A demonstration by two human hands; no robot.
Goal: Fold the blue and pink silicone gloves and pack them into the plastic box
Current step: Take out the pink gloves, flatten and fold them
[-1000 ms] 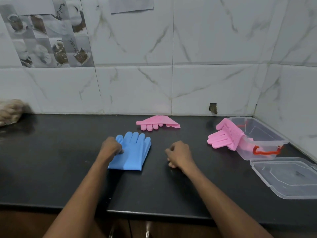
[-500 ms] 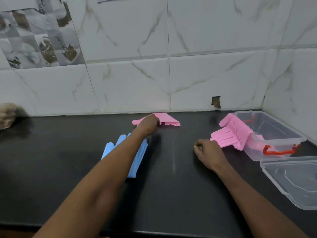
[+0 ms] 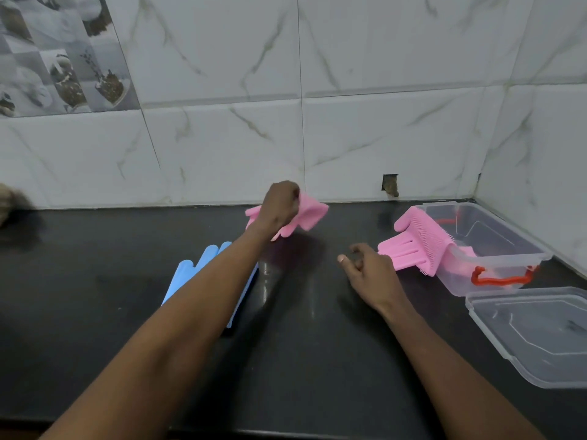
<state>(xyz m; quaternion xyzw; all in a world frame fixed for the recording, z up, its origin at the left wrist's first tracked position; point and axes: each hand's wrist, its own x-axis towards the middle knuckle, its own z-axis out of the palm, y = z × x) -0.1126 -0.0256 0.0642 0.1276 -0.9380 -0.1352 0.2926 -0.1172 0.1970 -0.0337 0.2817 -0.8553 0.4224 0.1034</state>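
I grip one pink glove (image 3: 309, 212) at centre in my left hand (image 3: 281, 204), my right hand (image 3: 370, 268) loosely curled and empty, while the blue glove (image 3: 185, 279) lies lower left and a second pink glove (image 3: 416, 242) drapes the plastic box (image 3: 495, 246) rim, so nothing looks fully packed.

Pink glove (image 3: 310, 213) aloft, blue glove (image 3: 185, 277) flat, box (image 3: 495, 238) open.

Setting: home kitchen, corner of a counter. Evidence: a glossy black countertop (image 3: 95, 281) runs back to white marble-veined wall tiles (image 3: 381, 138), which turn the corner at right. At upper left is a patch of decorative tiles (image 3: 63, 65) printed with grey cups and food motifs, usual kitchen trim. On the counter stands a clear plastic box (image 3: 508, 236) with a red handle (image 3: 502, 277), its lid (image 3: 540, 338) beside it. A bristled pink glove (image 3: 422, 242) of the dish-scrubbing kind is draped over its rim.
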